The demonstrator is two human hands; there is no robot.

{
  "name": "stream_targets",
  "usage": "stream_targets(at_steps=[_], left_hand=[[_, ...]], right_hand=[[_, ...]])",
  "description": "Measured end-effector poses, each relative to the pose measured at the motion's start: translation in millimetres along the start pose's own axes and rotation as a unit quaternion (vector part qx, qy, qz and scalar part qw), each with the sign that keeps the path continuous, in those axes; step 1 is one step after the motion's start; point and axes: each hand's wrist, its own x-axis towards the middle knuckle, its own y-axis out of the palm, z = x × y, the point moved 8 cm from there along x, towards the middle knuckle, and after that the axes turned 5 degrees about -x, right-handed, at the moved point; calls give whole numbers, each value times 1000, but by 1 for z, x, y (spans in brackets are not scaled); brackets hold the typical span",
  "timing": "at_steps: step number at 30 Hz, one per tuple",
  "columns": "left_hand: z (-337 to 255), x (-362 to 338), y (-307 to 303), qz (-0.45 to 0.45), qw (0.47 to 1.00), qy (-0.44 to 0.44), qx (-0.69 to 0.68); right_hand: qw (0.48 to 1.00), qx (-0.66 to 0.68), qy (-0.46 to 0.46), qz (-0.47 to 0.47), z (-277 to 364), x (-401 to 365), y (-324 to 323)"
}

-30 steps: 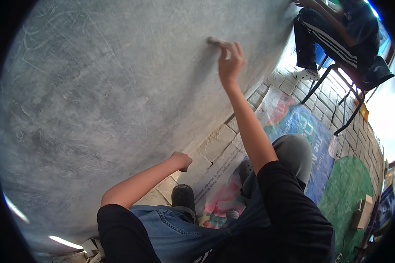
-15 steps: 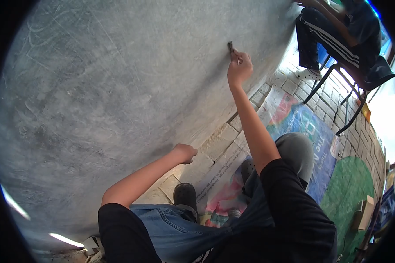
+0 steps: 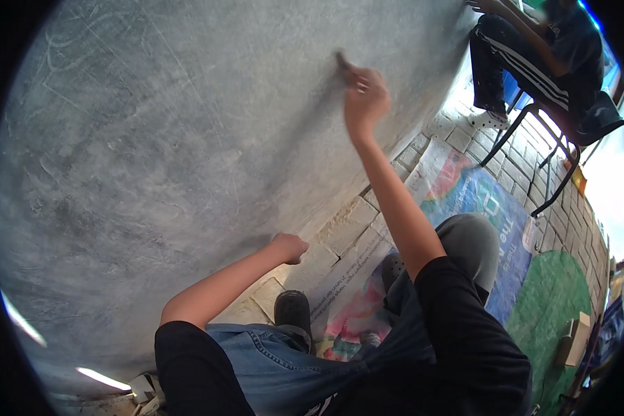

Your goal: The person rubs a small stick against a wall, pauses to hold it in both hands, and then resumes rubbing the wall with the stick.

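Note:
My right hand (image 3: 367, 97) is raised at the grey wall (image 3: 152, 139), its fingers closed on a small dark tool (image 3: 342, 61) whose tip is at the wall surface. Motion blurs both the tool and the fingers, so its exact shape cannot be made out. Lower down, my left hand (image 3: 290, 248) is curled beside the bottom of the wall. Its fingers are folded inward, and whatever they may hold is hidden.
A printed banner (image 3: 475, 201) covers part of the paved floor (image 3: 350, 225). At upper right, another person (image 3: 520, 55) sits on a black-legged chair (image 3: 568, 163). A cardboard box (image 3: 574, 340) lies on a green mat (image 3: 548, 305) at lower right.
My right hand has moved a little left and upward along the wall with the dark tool. My left hand has shifted only slightly, left and down.

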Motion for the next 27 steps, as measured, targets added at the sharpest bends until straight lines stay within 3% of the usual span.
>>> stream_targets(at_steps=[1, 3, 4, 7, 9, 10, 12, 14, 16, 17, 19, 21, 23, 25, 27], left_hand=[[1, 1, 5, 0, 1000, 1, -3], [1, 2, 25, 91, 996, 5, 21], [0, 3, 21, 92, 996, 2, 20], [14, 4, 3, 86, 995, -51, 1], [15, 5, -21, -40, 998, -21, -37], [18, 5, -20, -31, 999, -28, -34], [21, 3, -10, 5, 999, -40, -17], [24, 6, 20, 66, 997, -34, 1], [22, 8, 33, 90, 995, -37, 15], [23, 8, 38, 115, 992, -41, 33], [18, 5, 23, 93, 995, -39, 16], [16, 2, 11, 74, 996, -39, -3], [13, 3, -5, -5, 1000, -24, -15], [16, 3, 2, -14, 1000, -19, -15], [21, 4, 24, 42, 999, -24, 2]], right_hand=[[993, 65, -96, 20, 39, -8, 1], [959, 71, -270, 39, 103, -32, -5], [938, 79, -336, 23, 110, -40, -6], [943, 5, -327, -68, 51, -20, -4], [985, 22, -139, -96, 3, 5, -12], [985, 23, -138, -97, 4, 3, -11], [997, -38, 1, -63, -2, 1, -4], [976, 48, -186, -100, 72, -16, -9], [944, 120, -304, -54, 120, -46, 3], [943, 121, -304, -54, 121, -45, 2], [911, 94, -399, -33, 129, -54, 3], [934, 56, -342, -86, 97, -28, -1], [943, 36, -307, -127, 88, -21, -4], [990, 53, -89, -97, 68, -9, -3], [977, 124, -167, -48, 119, -35, 0]])
